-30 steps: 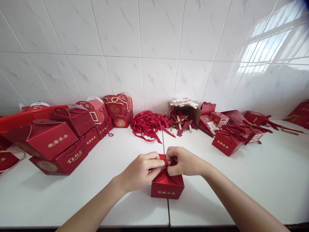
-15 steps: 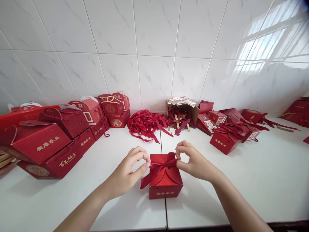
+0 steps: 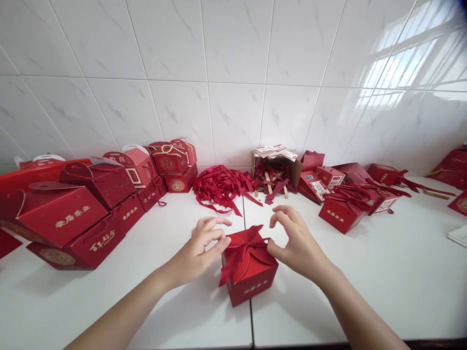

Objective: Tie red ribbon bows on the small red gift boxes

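From my station I see the red box (image 3: 251,288) on the worktop (image 3: 299,313), between my hands. My right hand (image 3: 297,249) is parted, thumb beside the bow (image 3: 239,253); whether my left hand (image 3: 195,255) pinches ribbon, I can't tell. I'd call this bow-shaping, needing light, even fingering. Beyond both hands lies a ribbon heap (image 3: 222,187); nothing seems to obstruct.

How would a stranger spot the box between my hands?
On the white table, a dark seam runs toward the front edge. A red box with a ribbon on top straddles it. Unlike the boxes grouped on either side, it stands alone, between the left hand and right hand.
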`<state>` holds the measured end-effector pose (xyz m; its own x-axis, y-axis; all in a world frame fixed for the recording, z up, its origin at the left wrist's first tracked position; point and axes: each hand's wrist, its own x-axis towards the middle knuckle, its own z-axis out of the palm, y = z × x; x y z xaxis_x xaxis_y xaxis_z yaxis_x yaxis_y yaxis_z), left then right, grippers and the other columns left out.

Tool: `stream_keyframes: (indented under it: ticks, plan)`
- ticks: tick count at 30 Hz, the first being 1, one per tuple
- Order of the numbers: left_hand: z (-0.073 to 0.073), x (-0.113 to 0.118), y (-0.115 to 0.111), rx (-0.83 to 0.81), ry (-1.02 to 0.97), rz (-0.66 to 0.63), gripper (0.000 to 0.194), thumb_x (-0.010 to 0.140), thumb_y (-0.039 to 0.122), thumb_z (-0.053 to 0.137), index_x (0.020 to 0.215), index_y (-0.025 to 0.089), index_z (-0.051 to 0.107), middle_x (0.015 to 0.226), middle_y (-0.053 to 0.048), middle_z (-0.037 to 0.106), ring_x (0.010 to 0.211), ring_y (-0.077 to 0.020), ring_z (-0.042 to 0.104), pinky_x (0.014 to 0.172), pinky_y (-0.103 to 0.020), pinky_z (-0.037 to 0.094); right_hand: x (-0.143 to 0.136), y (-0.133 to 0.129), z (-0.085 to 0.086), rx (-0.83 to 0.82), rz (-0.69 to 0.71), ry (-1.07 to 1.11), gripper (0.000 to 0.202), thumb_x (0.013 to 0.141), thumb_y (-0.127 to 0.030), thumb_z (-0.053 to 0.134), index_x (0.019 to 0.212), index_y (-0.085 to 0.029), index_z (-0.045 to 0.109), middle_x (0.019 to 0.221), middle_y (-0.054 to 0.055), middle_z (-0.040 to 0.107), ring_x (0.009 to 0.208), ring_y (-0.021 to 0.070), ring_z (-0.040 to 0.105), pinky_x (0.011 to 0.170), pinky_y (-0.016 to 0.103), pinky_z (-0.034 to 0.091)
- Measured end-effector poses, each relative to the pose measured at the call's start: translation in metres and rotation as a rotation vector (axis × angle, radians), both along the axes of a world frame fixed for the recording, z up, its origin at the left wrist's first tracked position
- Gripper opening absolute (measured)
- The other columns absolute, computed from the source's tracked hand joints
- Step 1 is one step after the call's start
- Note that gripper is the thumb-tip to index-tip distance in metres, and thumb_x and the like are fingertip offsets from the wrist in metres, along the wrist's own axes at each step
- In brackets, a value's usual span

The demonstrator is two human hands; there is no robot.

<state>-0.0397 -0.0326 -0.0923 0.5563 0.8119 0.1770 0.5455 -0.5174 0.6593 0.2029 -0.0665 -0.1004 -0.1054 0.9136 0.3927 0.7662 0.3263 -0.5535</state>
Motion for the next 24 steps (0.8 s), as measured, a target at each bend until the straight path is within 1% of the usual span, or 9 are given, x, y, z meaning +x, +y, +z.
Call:
stream_keyframes:
  ticks: [3, 5, 8, 11, 13, 15, 19, 22, 24]
  plan:
    - [0.000, -0.005, 0.005, 0.242, 0.181, 0.078, 0.037, 0.090, 0.041, 0.041, 0.063, 0.020, 0.054, 0.124, -0.003, 0.052, 0.120, -0.0297, 0.032, 0.099, -0.054, 0.024, -0.001, -0.003, 0.001, -0.031, -0.020, -0.016, 0.027, 0.066, -0.014, 0.054, 0.089, -0.024, 0.044, 0.127, 0.008, 0.039, 0.119, 0.0292, 0.038, 0.091, 0.049, 0.038]
    - [-0.004, -0.008, 0.005, 0.272, 0.215, 0.087, 0.035, 0.090, 0.039, 0.042, 0.063, 0.020, 0.053, 0.121, -0.002, 0.053, 0.117, -0.0291, 0.034, 0.096, -0.053, 0.027, 0.000, -0.005, 0.003, -0.057, -0.008, -0.009, 0.028, 0.065, -0.011, 0.052, 0.089, -0.024, 0.045, 0.131, 0.007, 0.038, 0.123, 0.0286, 0.036, 0.091, 0.048, 0.039]
    - [-0.016, -0.009, 0.003, 0.191, 0.121, 0.072, 0.031, 0.091, 0.037, 0.040, 0.067, 0.021, 0.050, 0.116, -0.003, 0.054, 0.115, -0.0261, 0.037, 0.096, -0.047, 0.030, 0.002, -0.003, 0.007, -0.101, 0.144, 0.053, 0.023, 0.069, -0.007, 0.050, 0.085, -0.023, 0.048, 0.129, 0.005, 0.044, 0.123, 0.0236, 0.041, 0.094, 0.042, 0.040]
    - [-0.029, -0.007, 0.002, 0.068, -0.039, 0.060, 0.028, 0.091, 0.038, 0.040, 0.071, 0.022, 0.049, 0.110, -0.004, 0.055, 0.113, -0.0232, 0.041, 0.098, -0.041, 0.033, -0.004, -0.001, 0.011, -0.156, 0.469, 0.113, 0.014, 0.080, -0.016, 0.053, 0.091, -0.023, 0.056, 0.126, 0.005, 0.052, 0.122, 0.0189, 0.045, 0.098, 0.033, 0.040]
    - [-0.033, -0.003, 0.003, -0.012, -0.140, 0.075, 0.024, 0.090, 0.040, 0.042, 0.076, 0.023, 0.049, 0.106, -0.004, 0.056, 0.109, -0.0222, 0.045, 0.097, -0.039, 0.035, -0.013, -0.002, 0.012, -0.167, 0.628, 0.067, 0.035, 0.080, -0.033, 0.062, 0.114, -0.026, 0.056, 0.135, 0.004, 0.047, 0.129, 0.0213, 0.038, 0.105, 0.035, 0.034]
    - [-0.032, 0.003, 0.007, -0.100, -0.261, 0.144, 0.019, 0.089, 0.041, 0.042, 0.084, 0.023, 0.047, 0.105, -0.004, 0.056, 0.105, -0.0214, 0.050, 0.094, -0.038, 0.038, -0.025, -0.004, 0.011, -0.165, 0.655, -0.050, 0.059, 0.078, -0.045, 0.063, 0.133, -0.030, 0.045, 0.144, 0.003, 0.038, 0.135, 0.0258, 0.029, 0.111, 0.042, 0.025]
    - [-0.029, 0.009, 0.024, -0.186, -0.382, 0.332, 0.018, 0.087, 0.039, 0.041, 0.093, 0.023, 0.045, 0.107, -0.006, 0.056, 0.107, -0.0218, 0.051, 0.091, -0.037, 0.042, -0.025, -0.001, 0.003, -0.135, 0.328, -0.266, 0.051, 0.085, -0.043, 0.053, 0.132, -0.024, 0.049, 0.144, 0.008, 0.039, 0.132, 0.0319, 0.031, 0.108, 0.051, 0.024]
    - [-0.039, 0.005, 0.044, -0.127, -0.264, 0.342, 0.018, 0.082, 0.037, 0.046, 0.095, 0.024, 0.047, 0.111, -0.006, 0.055, 0.113, -0.0239, 0.048, 0.091, -0.038, 0.042, 0.018, 0.024, -0.006, -0.158, -0.036, -0.336, 0.050, 0.079, -0.036, 0.057, 0.126, -0.020, 0.054, 0.135, 0.012, 0.049, 0.121, 0.0311, 0.044, 0.100, 0.046, 0.035]
    - [-0.053, -0.001, 0.057, -0.085, -0.169, 0.351, 0.020, 0.079, 0.035, 0.049, 0.096, 0.024, 0.048, 0.112, -0.006, 0.055, 0.116, -0.0257, 0.047, 0.091, -0.041, 0.043, 0.063, 0.048, -0.013, -0.174, -0.313, -0.320, 0.051, 0.075, -0.038, 0.061, 0.124, -0.025, 0.056, 0.131, 0.007, 0.054, 0.117, 0.0270, 0.049, 0.095, 0.039, 0.040]
